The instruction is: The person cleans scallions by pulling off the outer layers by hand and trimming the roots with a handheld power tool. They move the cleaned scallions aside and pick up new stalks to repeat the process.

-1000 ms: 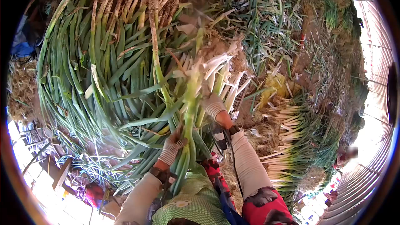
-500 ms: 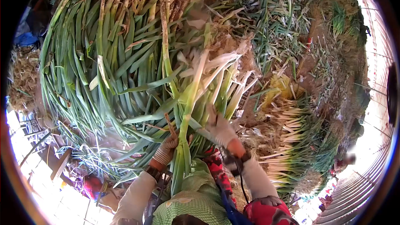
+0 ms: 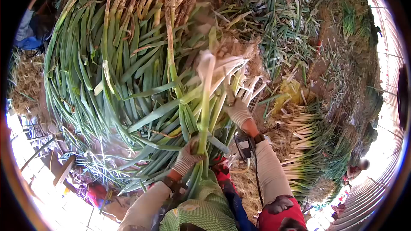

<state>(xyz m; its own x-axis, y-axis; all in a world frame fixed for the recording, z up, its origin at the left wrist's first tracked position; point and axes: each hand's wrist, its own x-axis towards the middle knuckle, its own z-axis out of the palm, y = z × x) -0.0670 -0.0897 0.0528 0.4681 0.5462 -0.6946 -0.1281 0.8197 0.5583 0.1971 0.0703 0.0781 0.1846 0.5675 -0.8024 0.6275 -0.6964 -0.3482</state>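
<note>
A long green onion stalk (image 3: 205,98) stands out in front of my body, its pale end blurred and pointing up. My left hand (image 3: 188,156), in a striped glove, is closed around its green lower part. My right hand (image 3: 234,105), also gloved, is raised beside a bunch of onions with white stems (image 3: 224,70); its fingers are partly lost against the stems, and I cannot tell whether they grip anything. Green leaves of the bunch hang over my lap, on the green checked cloth (image 3: 201,207).
A large heap of green onions (image 3: 94,60) lies at the left. Trimmed onions with white stems (image 3: 299,137) are lined up at the right, near a yellow piece (image 3: 291,92). Loose leaves (image 3: 274,21) cover the ground behind. Part of another person (image 3: 28,30) shows at the upper left.
My left hand has moved right with the stalk, which now stands more upright. My right hand has moved up and slightly right, towards the white stems. More of the person at the upper left shows.
</note>
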